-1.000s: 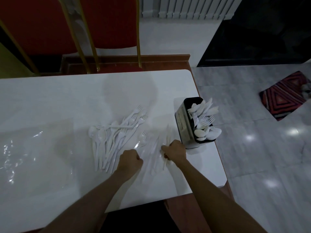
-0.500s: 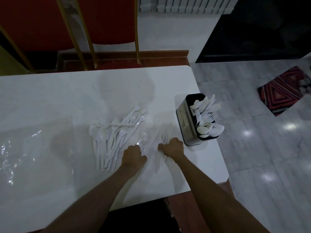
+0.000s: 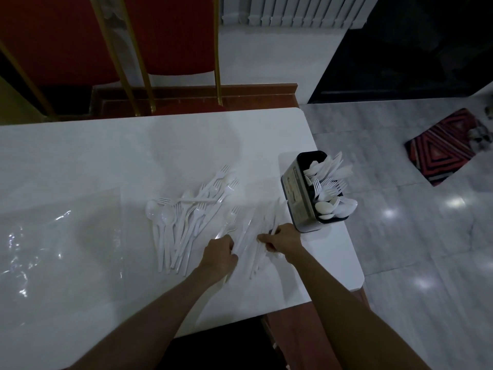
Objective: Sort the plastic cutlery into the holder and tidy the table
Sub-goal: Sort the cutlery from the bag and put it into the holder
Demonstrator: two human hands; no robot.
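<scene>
Two bare forearms reach over a white counter (image 3: 106, 161). The left hand (image 3: 220, 253) curls its grip around a white utensil (image 3: 225, 279), its type unclear. Just beside it, the right hand (image 3: 284, 240) closes its grip on plastic knives (image 3: 250, 231) lying in a loose row. A pile of forks and spoons (image 3: 186, 217) lies to their left. The black holder (image 3: 296, 193), partly filled, stands at the counter's right edge. Red chairs (image 3: 170, 36) stand beyond.

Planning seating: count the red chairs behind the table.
2. One red chair at far left, another just right of it, both beyond the table; more may sit out of frame.
</scene>
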